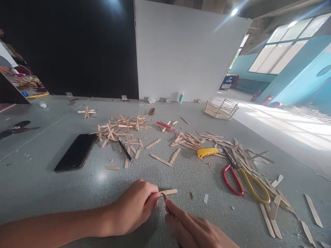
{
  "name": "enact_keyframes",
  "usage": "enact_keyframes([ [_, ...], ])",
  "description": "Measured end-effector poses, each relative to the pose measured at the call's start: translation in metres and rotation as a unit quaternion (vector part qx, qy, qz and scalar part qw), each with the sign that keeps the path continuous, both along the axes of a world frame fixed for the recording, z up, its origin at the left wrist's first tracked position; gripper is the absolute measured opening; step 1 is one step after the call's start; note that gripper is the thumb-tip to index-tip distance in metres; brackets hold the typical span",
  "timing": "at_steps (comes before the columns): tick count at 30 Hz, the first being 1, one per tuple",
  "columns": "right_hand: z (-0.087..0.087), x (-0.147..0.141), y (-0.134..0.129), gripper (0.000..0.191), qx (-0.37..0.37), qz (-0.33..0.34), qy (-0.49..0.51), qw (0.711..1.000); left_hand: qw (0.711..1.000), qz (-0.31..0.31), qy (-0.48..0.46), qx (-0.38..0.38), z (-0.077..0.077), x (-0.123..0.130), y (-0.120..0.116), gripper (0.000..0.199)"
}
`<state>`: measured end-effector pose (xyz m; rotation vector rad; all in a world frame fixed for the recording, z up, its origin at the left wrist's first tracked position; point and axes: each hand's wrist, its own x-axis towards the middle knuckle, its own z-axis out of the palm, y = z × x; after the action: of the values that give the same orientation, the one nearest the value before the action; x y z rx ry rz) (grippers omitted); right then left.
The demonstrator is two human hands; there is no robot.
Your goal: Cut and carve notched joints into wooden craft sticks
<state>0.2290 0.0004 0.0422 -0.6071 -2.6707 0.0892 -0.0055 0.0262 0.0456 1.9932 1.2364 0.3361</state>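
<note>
My left hand (137,206) is closed on a short wooden craft stick (170,191) just above the grey table (103,196). The stick points right, with dark marks near the fingers. Close on its right, my right hand (188,224) is closed round a thin tool whose dark tip (163,196) touches or nearly touches the stick. Most of that tool is hidden by the fingers, and I cannot make out what it is. A small brown scrap (191,195) and a white scrap (206,198) lie right of the stick.
A black phone (76,152) and black pen (125,151) lie left. Piled sticks (126,125) spread behind. At right are a yellow-handled cutter (207,152), scissors (234,167), more sticks (266,218) and a stick frame (221,111). A glue stick (181,97) stands by the white panel (186,55).
</note>
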Motion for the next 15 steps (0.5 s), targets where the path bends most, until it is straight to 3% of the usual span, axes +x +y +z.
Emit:
enact_keyframes([
  [6, -0.016, -0.002, -0.006, 0.039, 0.064, 0.021, -0.033, 0.997, 0.999, 0.016, -0.015, -0.037, -0.003, 0.001, 0.001, 0.041],
  [15, -0.001, 0.002, 0.005, 0.028, 0.017, -0.011, 0.001, 1.000, 0.991, 0.008, -0.041, -0.124, 0.011, -0.001, 0.008, 0.041],
])
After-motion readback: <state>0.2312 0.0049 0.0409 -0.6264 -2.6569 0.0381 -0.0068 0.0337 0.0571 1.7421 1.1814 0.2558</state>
